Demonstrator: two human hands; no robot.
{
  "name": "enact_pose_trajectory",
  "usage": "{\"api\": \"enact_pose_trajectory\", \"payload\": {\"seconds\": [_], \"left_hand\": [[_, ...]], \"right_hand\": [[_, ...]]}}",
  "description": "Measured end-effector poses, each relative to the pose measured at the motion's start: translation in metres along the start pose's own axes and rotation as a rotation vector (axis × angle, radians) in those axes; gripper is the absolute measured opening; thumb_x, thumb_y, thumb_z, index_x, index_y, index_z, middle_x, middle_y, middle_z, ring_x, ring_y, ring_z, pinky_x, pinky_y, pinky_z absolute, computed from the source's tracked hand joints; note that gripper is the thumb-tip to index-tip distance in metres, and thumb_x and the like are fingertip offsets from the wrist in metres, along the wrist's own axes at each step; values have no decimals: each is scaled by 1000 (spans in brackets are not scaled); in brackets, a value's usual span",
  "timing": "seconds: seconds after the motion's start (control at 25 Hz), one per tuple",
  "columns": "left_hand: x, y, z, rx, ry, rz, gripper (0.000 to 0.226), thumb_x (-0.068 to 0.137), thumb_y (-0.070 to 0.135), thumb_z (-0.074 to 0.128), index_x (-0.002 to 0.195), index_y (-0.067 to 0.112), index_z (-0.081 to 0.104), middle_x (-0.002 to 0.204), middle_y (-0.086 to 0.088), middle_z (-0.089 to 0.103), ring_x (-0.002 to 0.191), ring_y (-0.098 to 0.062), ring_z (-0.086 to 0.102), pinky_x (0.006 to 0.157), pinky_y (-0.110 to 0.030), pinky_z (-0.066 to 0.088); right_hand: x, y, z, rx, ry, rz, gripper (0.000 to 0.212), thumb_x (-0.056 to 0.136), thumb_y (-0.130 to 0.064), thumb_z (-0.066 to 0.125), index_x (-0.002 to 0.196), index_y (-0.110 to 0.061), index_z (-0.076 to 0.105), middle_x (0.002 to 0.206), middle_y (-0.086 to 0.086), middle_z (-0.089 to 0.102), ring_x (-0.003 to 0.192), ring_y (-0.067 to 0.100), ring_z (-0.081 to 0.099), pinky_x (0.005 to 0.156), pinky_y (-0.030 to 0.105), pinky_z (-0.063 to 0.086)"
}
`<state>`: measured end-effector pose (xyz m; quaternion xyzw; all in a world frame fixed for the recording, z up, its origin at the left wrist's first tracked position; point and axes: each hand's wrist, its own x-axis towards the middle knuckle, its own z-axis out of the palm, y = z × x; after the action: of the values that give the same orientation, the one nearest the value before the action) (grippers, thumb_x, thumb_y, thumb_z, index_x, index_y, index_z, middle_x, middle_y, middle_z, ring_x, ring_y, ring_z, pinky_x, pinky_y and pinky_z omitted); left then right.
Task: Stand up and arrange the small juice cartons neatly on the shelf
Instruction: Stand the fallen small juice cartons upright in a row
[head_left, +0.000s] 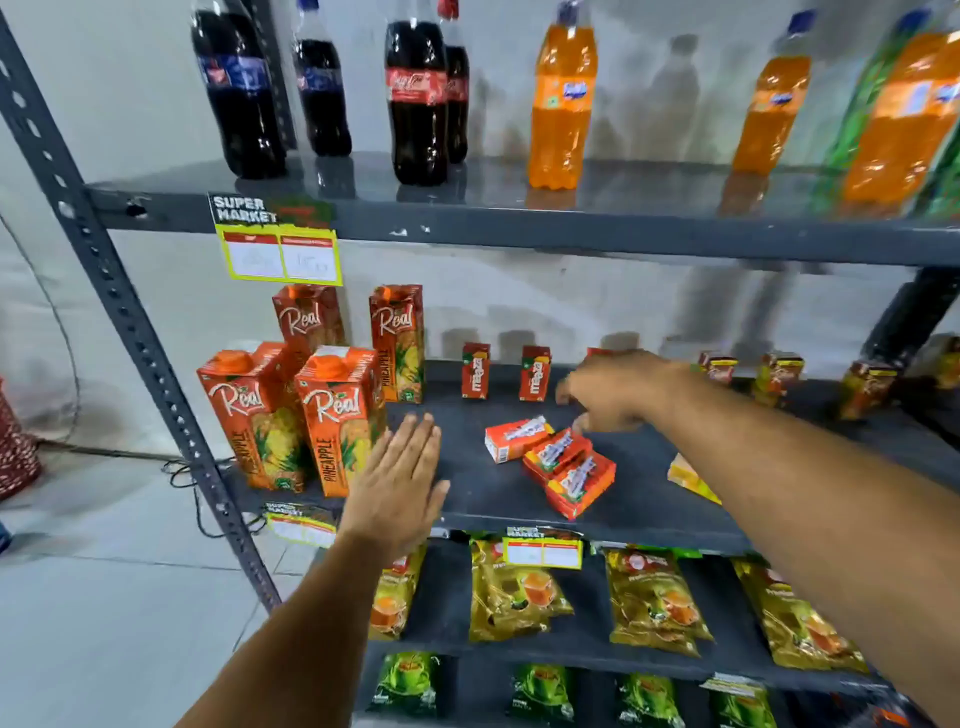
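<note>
Three small orange juice cartons lie flat in a cluster on the dark middle shelf (498, 496): one (517, 440), one (557, 453) and one (581, 484). Two small red cartons stand upright at the back (476, 370) (535, 373); a third is mostly hidden behind my right hand. My right hand (615, 392) hovers over the shelf just above the lying cartons, fingers spread and curled down, holding nothing. My left hand (402, 480) is flat and open at the shelf's front edge, left of the lying cartons.
Tall pineapple juice cartons (340, 418) stand at the shelf's left. More small cartons (779, 376) stand at the back right, and a yellow pack (691, 478) lies partly under my right arm. Soda bottles (415, 98) fill the shelf above; tea packets (514, 592) lie below.
</note>
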<state>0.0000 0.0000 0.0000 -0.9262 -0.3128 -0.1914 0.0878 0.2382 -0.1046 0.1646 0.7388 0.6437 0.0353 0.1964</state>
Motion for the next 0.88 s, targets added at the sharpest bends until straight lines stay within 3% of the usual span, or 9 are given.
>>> {"api": "enact_pose_trajectory", "payload": {"seconds": [0.12, 0.24, 0.32, 0.6, 0.88], "left_hand": [[3, -10, 36, -93, -86, -37, 63, 89, 38, 34, 139, 0, 39, 146, -17, 41, 138, -30, 30, 113, -41, 18], [11, -10, 66, -158, -188, -53, 62, 88, 38, 33, 133, -3, 47, 139, -20, 49, 131, -35, 42, 105, -48, 35], [18, -10, 75, -170, -232, -85, 63, 88, 40, 31, 129, -4, 51, 137, -21, 51, 128, -37, 45, 101, -49, 39], [19, -9, 83, -131, -243, -95, 67, 90, 45, 30, 131, -4, 49, 142, -22, 45, 131, -34, 43, 105, -45, 34], [22, -7, 83, -132, -246, -114, 64, 90, 43, 32, 132, -1, 49, 142, -19, 45, 131, -33, 43, 105, -44, 34]], "right_hand": [[43, -16, 12, 128, -82, 26, 41, 92, -32, 60, 131, -23, 55, 130, 8, 61, 113, 30, 59, 90, 38, 50], [74, -25, 33, 172, -117, 60, 28, 87, -27, 61, 115, -22, 62, 116, 8, 66, 98, 29, 63, 78, 40, 53], [92, -26, 49, 213, -117, 73, 28, 84, -27, 62, 112, -22, 62, 114, 7, 67, 96, 29, 63, 81, 44, 55], [124, -19, 85, 238, -165, 99, 48, 89, -16, 60, 136, -20, 53, 139, 8, 57, 124, 29, 55, 101, 43, 47], [144, -13, 85, 343, -247, 90, 63, 85, -8, 67, 142, -23, 47, 140, 7, 55, 122, 27, 56, 95, 35, 46]]}}
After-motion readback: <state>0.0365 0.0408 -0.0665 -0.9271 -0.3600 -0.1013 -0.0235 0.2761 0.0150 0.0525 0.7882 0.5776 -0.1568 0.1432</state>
